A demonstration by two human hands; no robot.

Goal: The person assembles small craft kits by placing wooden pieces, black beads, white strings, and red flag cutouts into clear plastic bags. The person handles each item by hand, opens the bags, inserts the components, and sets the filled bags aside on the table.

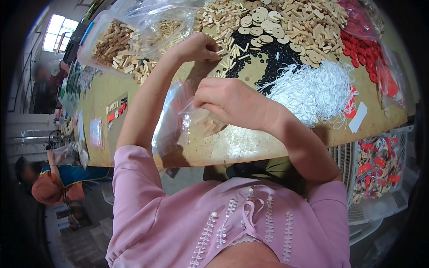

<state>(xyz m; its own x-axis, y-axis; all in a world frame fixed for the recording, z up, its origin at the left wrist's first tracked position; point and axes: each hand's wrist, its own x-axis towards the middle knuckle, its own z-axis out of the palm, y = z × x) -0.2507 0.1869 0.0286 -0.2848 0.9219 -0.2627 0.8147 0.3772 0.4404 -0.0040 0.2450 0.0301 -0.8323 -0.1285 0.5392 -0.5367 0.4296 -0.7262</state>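
Observation:
My left hand (pixel 202 48) reaches to the far side of the table, its fingers pinched at the edge of a scatter of thin wooden dowels (pixel 228 63); a pale dowel shows at the fingertips. Closer to me, my right hand (pixel 234 102) pinches the top of a small clear plastic bag (pixel 190 117). Several light wooden pieces (pixel 209 125) lie inside this bag. Under and left of it, a stack of flat clear bags (pixel 166 118) rests on the tabletop. Small black rings (pixel 268 60) spread beyond my right hand.
A clear bin (pixel 99 62) of wooden blocks stands far left. Wooden discs (pixel 268 27), white strings (pixel 313 91) and red discs (pixel 357 49) are heaped to the right. Filled bags sit in a white basket (pixel 380 210) at lower right. Another person (pixel 58 185) works at left.

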